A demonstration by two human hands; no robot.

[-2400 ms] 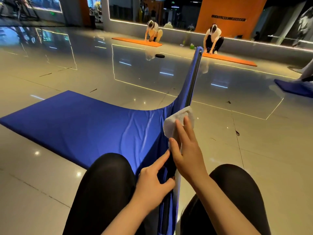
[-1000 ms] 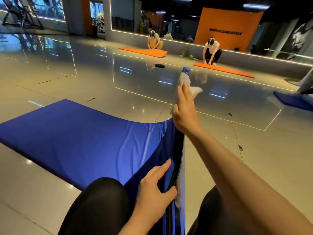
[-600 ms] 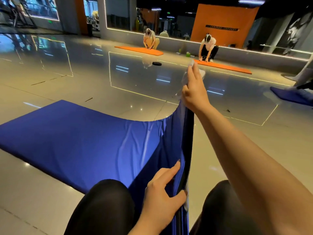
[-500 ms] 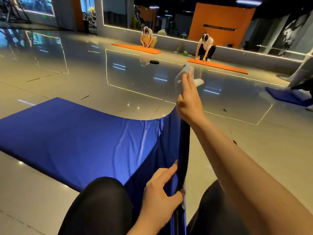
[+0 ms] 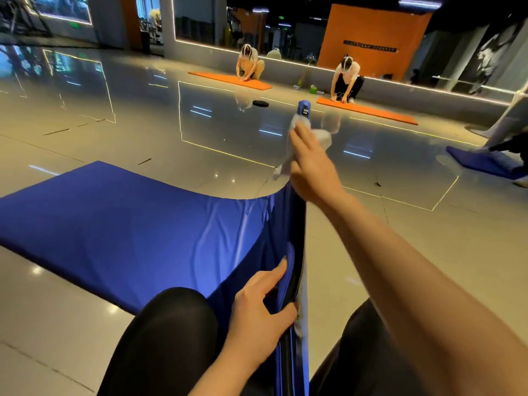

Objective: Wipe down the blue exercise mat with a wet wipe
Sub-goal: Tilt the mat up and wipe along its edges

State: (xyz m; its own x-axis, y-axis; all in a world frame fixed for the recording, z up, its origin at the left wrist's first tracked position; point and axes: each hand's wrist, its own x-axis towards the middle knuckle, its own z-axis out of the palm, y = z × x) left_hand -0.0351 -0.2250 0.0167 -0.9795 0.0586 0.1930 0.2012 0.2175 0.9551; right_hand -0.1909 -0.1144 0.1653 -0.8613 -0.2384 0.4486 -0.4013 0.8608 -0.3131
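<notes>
The blue exercise mat [image 5: 120, 232] lies on the glossy floor at the left, and its right side is lifted upright on edge between my knees. My left hand [image 5: 257, 312] grips that raised edge low down, thumb on the near side. My right hand [image 5: 310, 164], arm stretched forward, holds the white wet wipe [image 5: 320, 137] wrapped over the mat's raised edge far up, just below the mat's top corner [image 5: 303, 108].
Two people kneel on orange mats [image 5: 368, 110] near the back wall. A dark round disc [image 5: 260, 103] lies on the floor. At the right, another blue mat [image 5: 483, 162] lies by a person's leg. My black-clad knees [image 5: 171, 324] frame the mat's edge.
My right hand slid the wipe up the raised edge from near my left hand to just under the top corner. The left hand has kept its grip low on the edge.
</notes>
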